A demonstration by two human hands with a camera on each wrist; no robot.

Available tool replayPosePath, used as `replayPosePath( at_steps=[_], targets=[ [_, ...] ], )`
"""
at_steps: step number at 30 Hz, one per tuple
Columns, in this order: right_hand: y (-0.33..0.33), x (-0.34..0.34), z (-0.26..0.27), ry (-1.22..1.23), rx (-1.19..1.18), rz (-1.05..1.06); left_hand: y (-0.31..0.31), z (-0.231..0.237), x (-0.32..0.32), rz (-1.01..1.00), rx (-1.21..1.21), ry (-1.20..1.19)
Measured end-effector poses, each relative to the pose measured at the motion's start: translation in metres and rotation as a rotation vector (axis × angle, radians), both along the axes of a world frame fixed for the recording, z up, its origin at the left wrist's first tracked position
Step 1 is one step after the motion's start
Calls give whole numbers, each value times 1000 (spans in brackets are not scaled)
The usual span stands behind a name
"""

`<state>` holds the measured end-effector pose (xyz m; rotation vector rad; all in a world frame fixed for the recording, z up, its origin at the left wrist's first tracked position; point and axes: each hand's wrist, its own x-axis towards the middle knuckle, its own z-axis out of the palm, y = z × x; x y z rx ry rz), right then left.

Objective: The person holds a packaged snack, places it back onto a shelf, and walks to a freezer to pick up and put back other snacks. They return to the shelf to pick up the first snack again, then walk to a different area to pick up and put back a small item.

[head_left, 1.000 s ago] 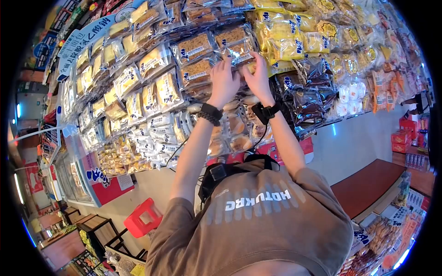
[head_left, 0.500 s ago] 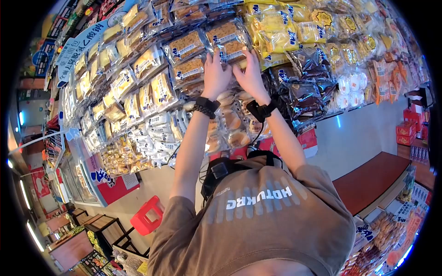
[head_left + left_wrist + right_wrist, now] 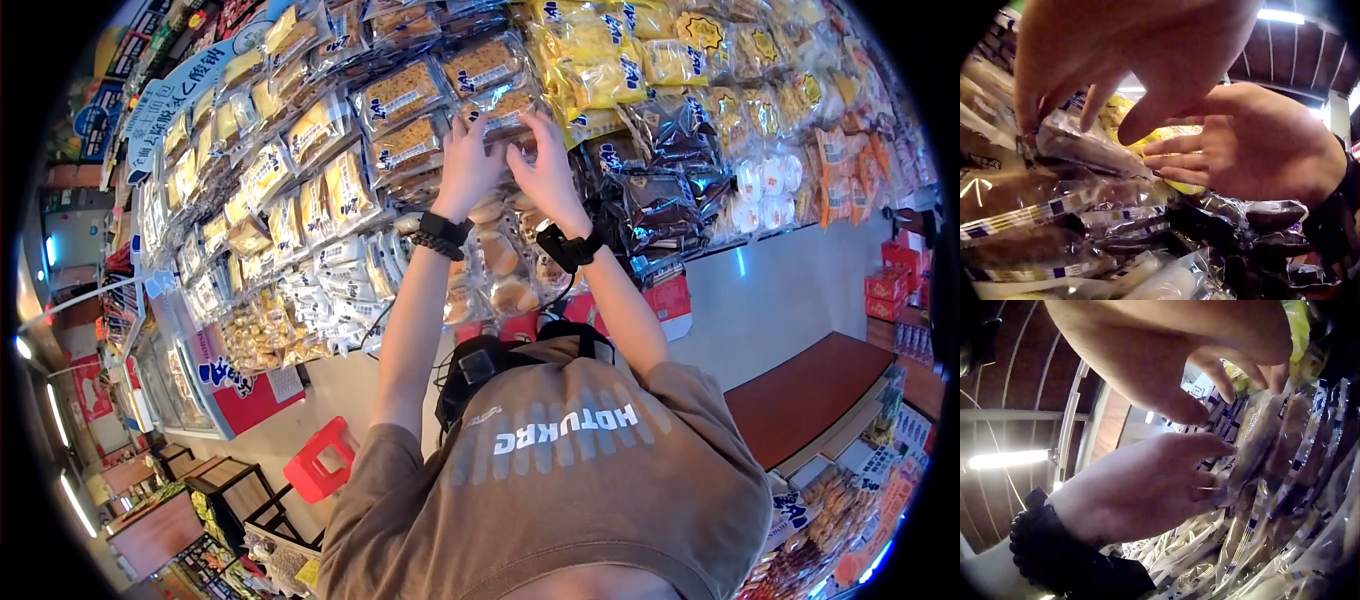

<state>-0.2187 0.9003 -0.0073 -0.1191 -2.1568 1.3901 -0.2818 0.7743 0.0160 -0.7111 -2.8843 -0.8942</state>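
Observation:
Between my two hands lies a clear-wrapped brown bread slice pack (image 3: pixel 502 106), its top flecked and its label white and blue. My left hand (image 3: pixel 468 172) touches its left side with the fingertips. At its right side is my right hand (image 3: pixel 548 180), fingers extended and thumb toward the left hand. The left wrist view shows the right palm (image 3: pixel 1254 147) facing the pack (image 3: pixel 1094 147), with long straight fingers. Seen from the right wrist, the left hand (image 3: pixel 1141 487) has its fingertips at the wrapper's edge (image 3: pixel 1257 428). Another pack of the same kind (image 3: pixel 485 65) lies just beyond.
Matching brown packs (image 3: pixel 405 145) sit left of my hands. Yellow packs (image 3: pixel 600 75) are at the right rear, dark packs (image 3: pixel 655 210) nearer on the right. Round buns (image 3: pixel 500 255) in clear wrap lie below my wrists. A red stool (image 3: pixel 322 460) stands on the floor.
The display has shifted slightly left in the head view. My hands have drawn a little nearer and now sit at the sides of the front brown pack.

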Motion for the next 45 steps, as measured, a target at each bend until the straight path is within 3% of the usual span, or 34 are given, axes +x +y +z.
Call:
replayPosePath(
  at_steps=[1,3,6,8,10,12,14,18,20,22,23,25,29,38,45],
  targets=[
    [-1,1,-1,-1,-4,-1,1,-3,3,-1,-4,-1],
    [-2,1,0,-17,30,31,2,-8,9,-4,-82,264],
    [1,7,-2,0,93,21,5,-14,8,-56,-153,341],
    [4,18,-3,10,84,6,6,-22,6,-101,-114,272],
    [7,34,-1,13,-98,92,8,-19,10,-159,-76,209],
    [2,56,4,-2,-59,20,11,-9,21,-99,-176,369],
    [-3,78,14,-28,-85,40,3,10,48,-116,-105,392],
    [-27,121,31,-92,-121,108,-50,50,116,-316,181,34],
    [-44,138,47,-121,-194,175,-83,69,150,-262,204,29],
    [-59,156,48,-171,-272,252,-126,75,177,-220,347,-205],
    [-63,162,41,-203,-250,278,-146,78,191,-193,363,-199],
    [-81,173,50,-295,-254,324,-183,82,215,13,442,-419],
    [-128,187,57,-454,-231,470,-262,58,254,134,478,-183],
    [-272,206,68,-561,-146,900,-403,56,363,569,687,-146],
    [-397,228,75,-489,2,1287,-481,44,444,823,678,-16]
  ],
)
